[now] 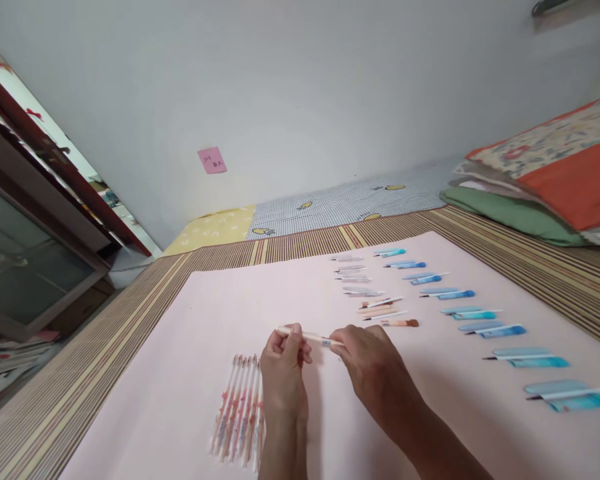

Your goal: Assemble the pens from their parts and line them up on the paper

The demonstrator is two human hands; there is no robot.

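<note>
A cream-coloured pen (313,338) is held level between my two hands, above the pale pink sheet (180,373). My left hand (286,357) pinches its left end between thumb and fingers. The right end is gripped by my right hand (367,357), whose fingers partly hide it. Beside my left wrist lies a row of several white pens with reddish marks (237,407). Beyond my right hand are disassembled pen parts in cream and brown (400,323), with thin refills among them.
Several blue pen sets, each with barrel, cap and refill (540,360), run down the sheet's right side. Greyish pen parts (355,277) lie near its back edge. Folded bedding (570,173) is stacked at the right on the striped mat (300,247). A wall (300,100) stands behind.
</note>
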